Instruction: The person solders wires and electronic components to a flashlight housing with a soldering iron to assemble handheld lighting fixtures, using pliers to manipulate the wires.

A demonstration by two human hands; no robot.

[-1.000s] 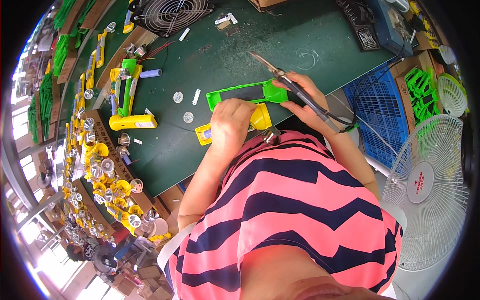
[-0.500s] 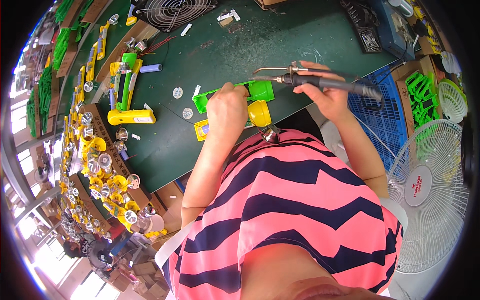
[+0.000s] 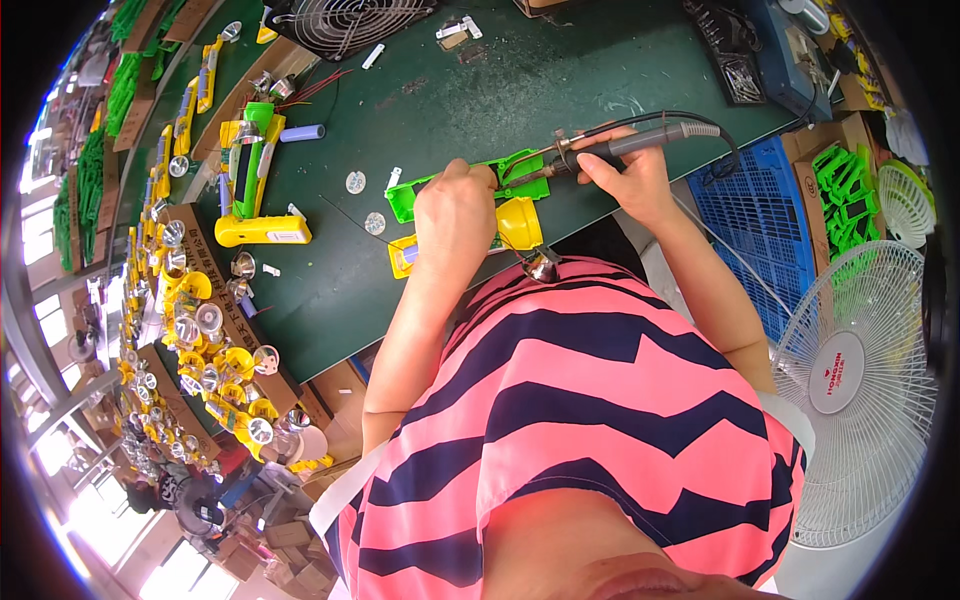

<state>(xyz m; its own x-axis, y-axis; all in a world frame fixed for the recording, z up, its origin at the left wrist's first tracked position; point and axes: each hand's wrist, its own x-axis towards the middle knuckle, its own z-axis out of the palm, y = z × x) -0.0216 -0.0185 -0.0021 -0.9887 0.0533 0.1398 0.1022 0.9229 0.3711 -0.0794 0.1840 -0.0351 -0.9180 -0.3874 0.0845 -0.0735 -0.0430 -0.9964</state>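
Note:
My right hand (image 3: 637, 185) is closed around the dark handle of a soldering iron (image 3: 655, 139), which has a thin bent metal tube fixed alongside. The iron's tip reaches into a green plastic casing half (image 3: 403, 204). My left hand (image 3: 455, 218) is closed on this casing, its curled fingers over the middle; they hide what lies beneath them, and any small part there cannot be made out. Right below the green piece lies a yellow casing half (image 3: 519, 224) with a purple-blue cylinder (image 3: 411, 256) in it. A shiny reflector (image 3: 541, 268) on a thin wire rests by the table's near edge.
Yellow-and-green flashlight bodies (image 3: 262, 230) and small round discs (image 3: 375, 223) lie left on the green table (image 3: 440, 110). Beyond is a box row of yellow lamp heads (image 3: 205, 320). A black fan grille (image 3: 350, 25) stands far back; a blue crate (image 3: 745, 220) and white fan (image 3: 850, 385) stand right.
My right hand has brought the soldering iron left and down, so its tip is now inside the green casing. The cable behind the handle has swung up. My left hand has barely moved.

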